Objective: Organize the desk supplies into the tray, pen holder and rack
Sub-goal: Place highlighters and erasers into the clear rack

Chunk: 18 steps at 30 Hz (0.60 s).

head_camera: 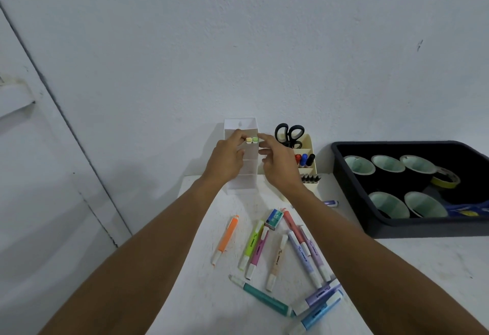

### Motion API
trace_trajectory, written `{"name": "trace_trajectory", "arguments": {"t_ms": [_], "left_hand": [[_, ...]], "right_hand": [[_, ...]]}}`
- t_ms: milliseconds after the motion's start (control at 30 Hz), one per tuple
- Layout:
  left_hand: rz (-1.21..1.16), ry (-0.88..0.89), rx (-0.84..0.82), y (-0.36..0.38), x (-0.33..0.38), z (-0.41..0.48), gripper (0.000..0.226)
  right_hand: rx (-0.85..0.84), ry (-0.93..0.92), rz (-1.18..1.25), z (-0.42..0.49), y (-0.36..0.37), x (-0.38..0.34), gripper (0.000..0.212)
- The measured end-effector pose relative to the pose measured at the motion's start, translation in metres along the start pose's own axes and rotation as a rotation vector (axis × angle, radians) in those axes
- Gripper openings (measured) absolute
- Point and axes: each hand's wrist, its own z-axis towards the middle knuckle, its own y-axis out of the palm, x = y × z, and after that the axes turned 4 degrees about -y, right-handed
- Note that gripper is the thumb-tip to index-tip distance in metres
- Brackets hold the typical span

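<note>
A clear slotted rack [241, 180] stands at the back of the white desk. Two highlighters poke out of its top slot, a yellow one [249, 140] and a green one [255, 139]. My left hand [226, 160] pinches the yellow one's end. My right hand [276, 162] touches the green one with thumb and forefinger, its other fingers loosely spread. Several highlighters lie loose on the desk: orange [227, 239], lime [251, 246], pink [257, 254], teal [264, 296] and others. A cream pen holder [307, 147] to the right holds black scissors [289, 135] and markers.
A black tray [370, 226] at right holds several tape rolls [388, 164] and a yellow tape roll [446, 178]. A small staples box [274, 218] lies among the highlighters. A blue-capped item [332, 203] lies beside the pen holder. The wall is right behind the rack.
</note>
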Motion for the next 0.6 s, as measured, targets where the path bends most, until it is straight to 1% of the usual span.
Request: {"name": "trace_trajectory", "arguments": {"t_ms": [67,133,267,400,600], "left_hand": [[-0.010,-0.016,-0.035,-0.001,0.000,0.001,0.036],[-0.016,-0.025,-0.058,-0.001,0.002,0.002,0.035],[-0.036,-0.052,-0.088,0.000,0.006,0.003,0.039],[-0.002,-0.055,-0.088,0.002,0.007,0.001,0.044],[0.002,-0.065,-0.074,0.001,0.008,-0.005,0.046]], "right_hand": [[-0.015,0.081,0.016,0.000,0.000,-0.001,0.060],[-0.020,0.108,0.011,-0.001,-0.001,-0.001,0.058],[-0.002,0.049,-0.003,-0.003,-0.002,-0.007,0.057],[-0.019,-0.006,0.004,-0.003,0.000,-0.007,0.062],[-0.042,0.019,0.024,-0.006,-0.004,-0.014,0.062]]}}
